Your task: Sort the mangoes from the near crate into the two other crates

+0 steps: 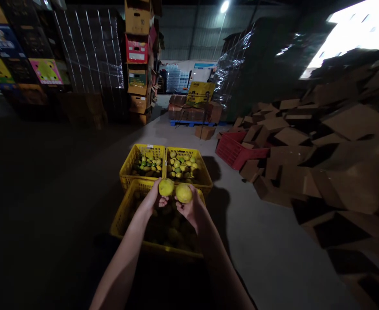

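Note:
My left hand (155,197) is closed around a yellow-green fruit (166,187). Beside it, my right hand (191,204) grips a yellow fruit (183,193); the two fruits are slightly apart. Both hands are over the near yellow crate (120,215), whose fruit lies in shadow. Two more yellow crates stand just beyond: the left one (126,167) holds green and yellow fruit (148,163), the right one (205,172) mostly yellow fruit (183,165).
A red crate (233,150) and a large heap of cardboard boxes (293,168) lie on the right. Stacked cartons (138,77) rise behind the crates. A blue pallet (189,123) bears boxes farther back. Wrapped stacks (92,56) stand at the back left.

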Demonstrator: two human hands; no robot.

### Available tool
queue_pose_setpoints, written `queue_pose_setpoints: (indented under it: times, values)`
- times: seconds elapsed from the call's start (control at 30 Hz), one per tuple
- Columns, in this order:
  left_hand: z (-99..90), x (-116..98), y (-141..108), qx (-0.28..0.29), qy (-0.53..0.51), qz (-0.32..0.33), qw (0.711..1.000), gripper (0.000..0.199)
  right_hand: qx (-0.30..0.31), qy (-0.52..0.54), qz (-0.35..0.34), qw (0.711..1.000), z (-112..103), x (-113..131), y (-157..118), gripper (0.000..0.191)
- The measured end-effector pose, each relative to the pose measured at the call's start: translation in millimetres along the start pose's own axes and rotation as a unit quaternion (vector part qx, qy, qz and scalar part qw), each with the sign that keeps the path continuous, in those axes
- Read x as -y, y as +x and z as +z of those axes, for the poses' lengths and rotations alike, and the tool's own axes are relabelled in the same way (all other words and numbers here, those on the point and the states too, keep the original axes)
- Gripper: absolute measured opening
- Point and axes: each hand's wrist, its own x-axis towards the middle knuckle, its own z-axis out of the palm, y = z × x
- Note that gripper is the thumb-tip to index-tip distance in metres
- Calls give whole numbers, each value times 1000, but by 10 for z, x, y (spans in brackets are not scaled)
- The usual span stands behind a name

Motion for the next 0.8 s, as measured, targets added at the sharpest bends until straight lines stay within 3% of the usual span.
queue_pose_setpoints:
  times: [0.53,0.8]
  values:
    - [-285,-37,-179,-5,34,80,996,77,80,-29,13,996,331,-148,22,26]
    - [-388,-9,-143,-19,22,81,996,70,75,-56,13,996,345,-219,91,28]
